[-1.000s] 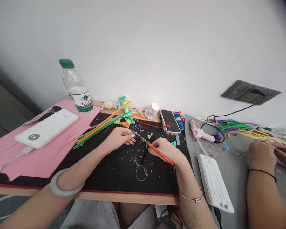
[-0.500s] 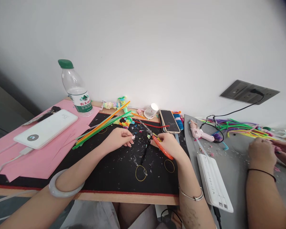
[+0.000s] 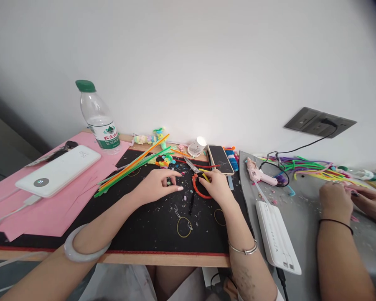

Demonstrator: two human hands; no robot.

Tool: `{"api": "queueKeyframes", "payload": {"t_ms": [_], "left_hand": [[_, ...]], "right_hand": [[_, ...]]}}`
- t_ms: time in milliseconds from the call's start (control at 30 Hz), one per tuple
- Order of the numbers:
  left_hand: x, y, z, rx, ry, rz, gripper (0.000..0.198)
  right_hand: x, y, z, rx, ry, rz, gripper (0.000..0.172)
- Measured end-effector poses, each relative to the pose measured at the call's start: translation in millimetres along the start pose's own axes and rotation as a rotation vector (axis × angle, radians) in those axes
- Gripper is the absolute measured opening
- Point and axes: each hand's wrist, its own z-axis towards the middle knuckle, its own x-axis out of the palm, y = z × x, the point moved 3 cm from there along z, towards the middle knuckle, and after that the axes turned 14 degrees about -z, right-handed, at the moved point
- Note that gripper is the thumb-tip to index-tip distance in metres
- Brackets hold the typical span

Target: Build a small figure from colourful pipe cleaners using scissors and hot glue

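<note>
My right hand (image 3: 217,187) is closed at the handles of a pair of scissors (image 3: 196,169). Their orange-and-yellow handles are partly behind my fingers, and the blades point up and left, low over the black mat (image 3: 138,234). My left hand (image 3: 163,184) hovers to the left of them, thumb and fingers apart, with nothing visible between them. Between my hands, a short black fuzzy stick (image 3: 192,203) lies on the mat among small scraps. Beyond my left hand is a small colourful fuzzy figure (image 3: 166,161).
Green and orange pipe cleaners (image 3: 125,173) lie at left, near a water bottle (image 3: 102,121) and a white power bank (image 3: 59,170). A paper cup (image 3: 196,147) and a phone (image 3: 221,160) stand behind. At right are a glue gun (image 3: 260,173), another power bank (image 3: 277,236) and another person's hands (image 3: 338,200).
My right hand has lowered and turned the scissors, which are now closer to the mat. My left hand has moved slightly right, and its fingers have spread from a pinch.
</note>
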Motion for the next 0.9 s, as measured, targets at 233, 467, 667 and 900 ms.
{"api": "queueKeyframes", "payload": {"t_ms": [233, 467, 667, 900], "left_hand": [[-48.4, 12.5, 1.3, -0.038, -0.656, 0.188, 0.026], [-40.9, 32.9, 6.5, -0.244, -0.427, 0.279, 0.041], [-28.5, 39.7, 7.4, -0.261, -0.327, 0.291, 0.038], [-27.9, 40.3, 8.0, -0.234, -0.374, 0.261, 0.032]], "right_hand": [[-14.7, -11.1, -1.1, 0.099, -0.331, 0.142, 0.023], [-35.3, -49.2, -4.9, 0.256, -0.816, 0.085, 0.029], [-43.8, -100.7, -12.9, 0.583, -0.886, -0.024, 0.048], [-35.4, -142.0, -15.3, 0.861, -0.479, -0.134, 0.051]]}}
